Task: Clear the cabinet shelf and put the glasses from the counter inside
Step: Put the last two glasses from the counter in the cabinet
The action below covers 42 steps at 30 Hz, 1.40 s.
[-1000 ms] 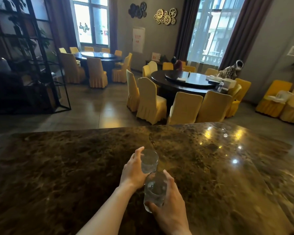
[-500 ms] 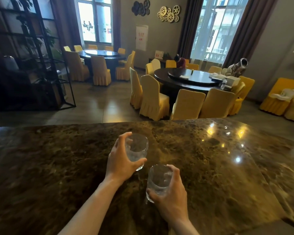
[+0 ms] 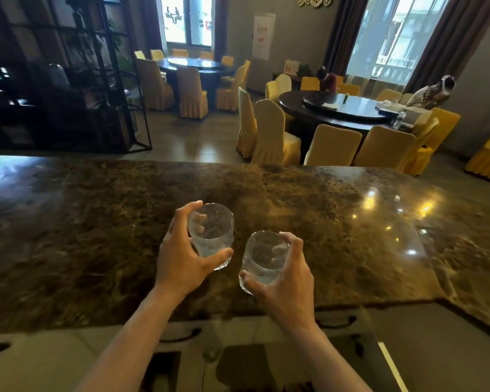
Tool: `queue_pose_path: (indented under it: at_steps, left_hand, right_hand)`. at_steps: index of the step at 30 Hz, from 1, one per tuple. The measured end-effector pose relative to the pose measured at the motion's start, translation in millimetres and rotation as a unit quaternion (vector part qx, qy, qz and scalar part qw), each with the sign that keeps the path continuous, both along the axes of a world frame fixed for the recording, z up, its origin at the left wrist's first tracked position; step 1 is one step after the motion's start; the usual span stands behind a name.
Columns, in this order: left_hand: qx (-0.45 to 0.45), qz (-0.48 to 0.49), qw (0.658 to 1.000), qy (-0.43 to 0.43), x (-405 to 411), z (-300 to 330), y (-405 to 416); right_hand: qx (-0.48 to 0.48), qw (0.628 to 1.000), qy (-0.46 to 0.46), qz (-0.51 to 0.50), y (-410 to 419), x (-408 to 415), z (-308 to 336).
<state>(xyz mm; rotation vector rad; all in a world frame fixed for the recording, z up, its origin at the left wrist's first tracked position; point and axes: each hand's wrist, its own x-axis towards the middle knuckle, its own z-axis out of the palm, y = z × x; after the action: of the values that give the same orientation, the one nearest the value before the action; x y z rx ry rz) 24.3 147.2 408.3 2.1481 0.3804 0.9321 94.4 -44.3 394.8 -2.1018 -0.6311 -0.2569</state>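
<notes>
Glasses: left glass [image 3: 211, 234] gripped by left hand [image 3: 181, 257], right glass [image 3: 263, 260] by right hand [image 3: 285, 281], near together; they could clink and chip.

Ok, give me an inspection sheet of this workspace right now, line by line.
Surface: dark brown polished marble counter, glossy, with light reflections at right.
Job's things: two clear textured glass tumblers, left glass, right glass, both held upright and apart; whether they touch the counter cannot be told.
Clutter: nothing seen on the counter.
Grippers: left hand wraps the left glass; right hand wraps the right glass.
Cables: nothing seen.
Surroundings: round dark dining tables with yellow-covered chairs, black metal shelving, curtained windows.
</notes>
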Motion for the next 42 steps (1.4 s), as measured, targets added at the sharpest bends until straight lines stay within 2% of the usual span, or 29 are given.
queue_pose_path:
  at_steps: [8,15,20,24,27,34,42]
  left_hand:
    - [-0.024,0.01,1.0,0.012,-77.1,-11.9,-95.3]
    - [-0.041,0.025,0.998,0.05,-119.0,-72.1,-167.0]
    - [-0.095,0.031,0.988,0.121,-145.2,-169.4,-194.9]
    - [-0.165,0.044,0.971,0.169,-151.8,-250.0,-204.0]
    - [-0.168,0.03,0.967,0.186,-143.4,-313.1,-207.6]
    - [-0.187,0.053,0.953,0.233,-115.4,-477.2,-180.9]
    - [-0.154,0.055,0.962,0.22,-17.9,-649.1,-128.7]
  right_hand:
    - [0.026,0.996,0.03,0.083,-94.0,-50.8,-24.6]
    - [-0.006,0.99,0.057,0.125,-151.4,-76.4,-70.9]
    - [-0.009,0.979,0.146,0.142,-182.6,-87.8,-154.5]
    - [-0.022,0.976,0.195,0.1,-199.1,-93.9,-225.0]
    - [-0.044,0.972,0.219,0.081,-204.8,-88.2,-278.7]
    - [-0.044,0.964,0.251,0.068,-195.7,-65.4,-434.3]
    - [-0.039,0.976,0.211,0.048,-135.7,-27.4,-600.3]
